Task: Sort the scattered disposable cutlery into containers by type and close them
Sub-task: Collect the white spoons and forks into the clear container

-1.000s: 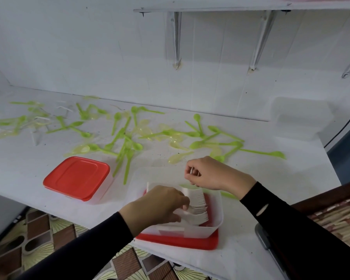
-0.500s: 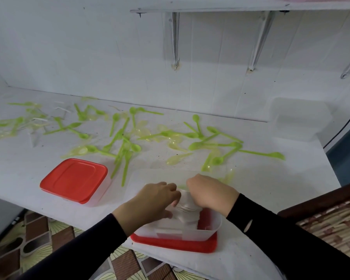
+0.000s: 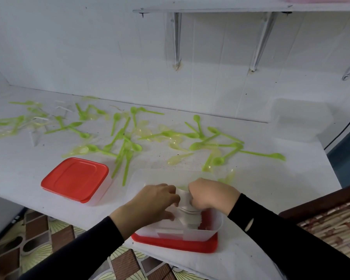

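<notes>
A clear open container (image 3: 214, 229) sits on its red lid (image 3: 176, 244) at the counter's front edge. Both hands are inside it on a bundle of white forks (image 3: 187, 207). My left hand (image 3: 150, 203) grips the bundle from the left, and my right hand (image 3: 208, 194) curls round it from the right. A closed container with a red lid (image 3: 75, 177) stands to the left. Several green spoons (image 3: 216, 145) and pale yellow spoons (image 3: 177, 158) lie scattered across the white counter behind.
Another clear container (image 3: 301, 120) stands at the back right against the wall. Shelf brackets (image 3: 177, 39) hang above. A few white forks (image 3: 63, 109) lie far left among the spoons. A dark wooden edge (image 3: 321, 201) is at the right.
My right hand came down from above the container to join the left on the forks. Both hands have pressed the bundle lower into the container.
</notes>
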Tool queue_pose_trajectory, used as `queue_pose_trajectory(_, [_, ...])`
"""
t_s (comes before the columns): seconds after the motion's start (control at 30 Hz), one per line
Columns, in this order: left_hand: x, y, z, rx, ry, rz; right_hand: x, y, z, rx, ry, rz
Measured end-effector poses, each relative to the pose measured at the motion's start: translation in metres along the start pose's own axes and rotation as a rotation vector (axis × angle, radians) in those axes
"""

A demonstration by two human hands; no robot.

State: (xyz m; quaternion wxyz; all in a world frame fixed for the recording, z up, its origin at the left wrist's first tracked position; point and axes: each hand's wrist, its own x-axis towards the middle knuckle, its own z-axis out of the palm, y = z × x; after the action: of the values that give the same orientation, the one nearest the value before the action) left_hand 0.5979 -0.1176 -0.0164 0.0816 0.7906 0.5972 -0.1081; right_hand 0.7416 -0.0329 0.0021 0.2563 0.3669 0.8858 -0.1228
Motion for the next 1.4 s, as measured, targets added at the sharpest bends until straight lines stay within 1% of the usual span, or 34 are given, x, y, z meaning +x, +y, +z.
queue_pose_trajectory(0.13, [-0.002, -0.003, -0.004, 0.048, -0.041, -0.047, -0.007, 0.002, 0.000, 0.033, 0.076, -0.051])
queue_pose_trajectory(0.23, [-0.004, -0.005, -0.006, 0.044, -0.071, -0.021, -0.009, 0.006, -0.001, 0.087, 0.012, -0.112])
queue_pose_trajectory(0.3, [-0.005, -0.005, -0.004, 0.041, -0.048, -0.007, -0.008, 0.006, 0.003, 0.083, -0.007, -0.137])
queue_pose_trajectory(0.4, [-0.005, -0.005, -0.001, 0.042, -0.014, -0.020, -0.005, 0.002, 0.011, 0.004, 0.053, -0.180])
queue_pose_trajectory(0.53, [-0.001, -0.005, 0.001, -0.017, 0.024, -0.005, -0.005, 0.001, 0.012, -0.084, 0.125, -0.175])
queue_pose_trajectory(0.83, [0.005, -0.010, 0.002, -0.172, -0.003, -0.052, -0.003, 0.000, 0.014, -0.196, 0.190, -0.186])
queue_pose_trajectory(0.93, [0.002, -0.017, -0.002, -0.231, -0.070, -0.065, -0.004, -0.002, 0.012, -0.216, 0.212, -0.182])
queue_pose_trajectory(1.03, [-0.003, -0.025, -0.007, -0.165, -0.110, -0.091, -0.005, -0.003, 0.014, -0.251, 0.235, -0.169])
queue_pose_trajectory(1.1, [-0.005, -0.028, -0.005, -0.137, -0.078, -0.101, -0.006, -0.005, 0.015, -0.285, 0.255, -0.168])
queue_pose_trajectory(1.17, [-0.008, -0.029, -0.001, -0.164, -0.041, -0.107, -0.007, -0.006, 0.016, -0.305, 0.257, -0.169])
queue_pose_trajectory(1.3, [-0.009, -0.030, 0.003, -0.204, -0.023, -0.114, -0.005, -0.004, 0.014, -0.251, 0.214, -0.157])
queue_pose_trajectory(1.4, [-0.008, -0.030, 0.003, -0.189, -0.043, -0.100, -0.006, -0.003, -0.006, -0.098, 0.132, -0.141])
